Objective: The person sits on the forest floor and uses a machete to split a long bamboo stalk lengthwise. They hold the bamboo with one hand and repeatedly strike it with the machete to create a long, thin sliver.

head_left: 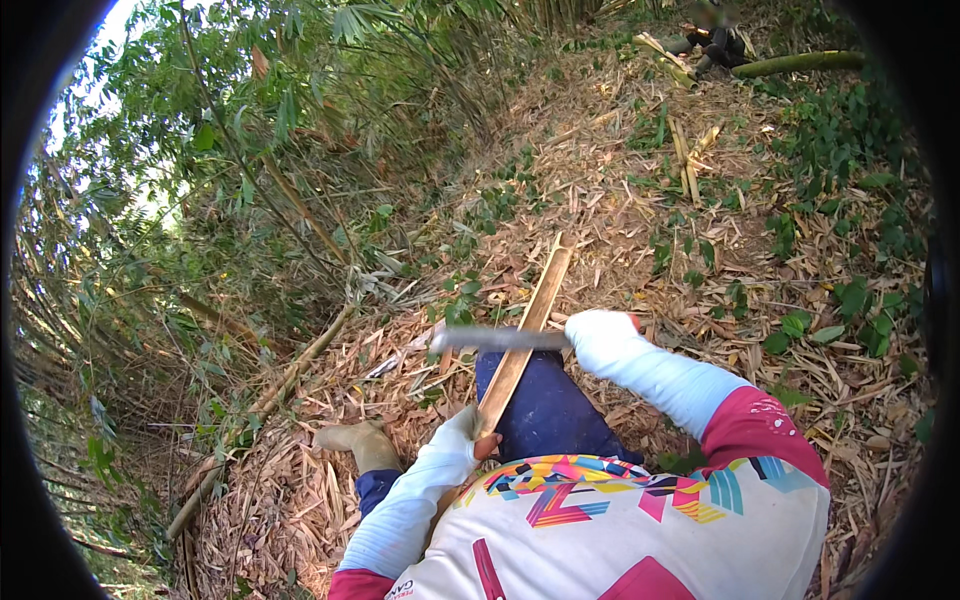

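A split length of bamboo, pale and hollowed on its upper face, slants from my lap up and away over my dark blue trouser leg. Its near end is gripped by my left hand, closed around it beside my thigh. My right hand is closed on a machete, its handle mostly hidden. The machete's grey blade points left, lying across the bamboo strip about midway, slightly blurred. Whether the edge bites into the bamboo I cannot tell. Pale sleeves cover both forearms.
Dry leaves and bamboo litter cover the ground. A long bamboo pole lies at the left beside dense bamboo growth. Split pieces lie farther off. Another person sits at the far right near a thick green bamboo stem.
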`<state>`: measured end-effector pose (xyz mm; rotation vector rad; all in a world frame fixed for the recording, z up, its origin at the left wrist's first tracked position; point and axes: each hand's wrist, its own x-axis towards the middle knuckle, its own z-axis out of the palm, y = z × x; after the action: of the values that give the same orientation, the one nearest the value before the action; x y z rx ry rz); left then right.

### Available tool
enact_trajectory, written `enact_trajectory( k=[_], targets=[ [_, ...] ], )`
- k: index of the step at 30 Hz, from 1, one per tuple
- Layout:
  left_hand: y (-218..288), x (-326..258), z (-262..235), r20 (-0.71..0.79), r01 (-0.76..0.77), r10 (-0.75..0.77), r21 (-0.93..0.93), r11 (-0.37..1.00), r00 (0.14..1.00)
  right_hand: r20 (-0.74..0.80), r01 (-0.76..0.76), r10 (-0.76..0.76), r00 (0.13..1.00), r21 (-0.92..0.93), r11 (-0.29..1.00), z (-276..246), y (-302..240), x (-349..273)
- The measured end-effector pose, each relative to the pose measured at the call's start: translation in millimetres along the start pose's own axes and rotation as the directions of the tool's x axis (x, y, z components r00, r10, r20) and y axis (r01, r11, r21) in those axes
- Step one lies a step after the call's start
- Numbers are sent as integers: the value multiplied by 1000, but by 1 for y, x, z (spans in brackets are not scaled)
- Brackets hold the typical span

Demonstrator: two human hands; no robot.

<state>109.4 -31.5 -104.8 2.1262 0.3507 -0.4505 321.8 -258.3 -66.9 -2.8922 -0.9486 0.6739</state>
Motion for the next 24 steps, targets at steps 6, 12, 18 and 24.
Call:
enact_trajectory(
  k=[6, 12, 18, 24],
  targets=[
    [-3, -14, -1, -53, -21, 18, -54, 998, 998, 31, -162, 160, 987, 92, 982, -2, 3, 8],
    [9, -42, -2, -1, 2, -3, -171, 985, 1000, -263, -46, 58, 963, 54, 998, 9, 53, 24],
    [-27, -44, 6, -4, -13, 13, -294, 956, 1000, 65, 75, -69, 996, -99, 992, -23, 5, -3],
    [-18, -53, 0, -11, 33, -36, -207, 978, 999, -104, 76, -76, 992, -6, 997, -10, 17, 6]
  ],
)
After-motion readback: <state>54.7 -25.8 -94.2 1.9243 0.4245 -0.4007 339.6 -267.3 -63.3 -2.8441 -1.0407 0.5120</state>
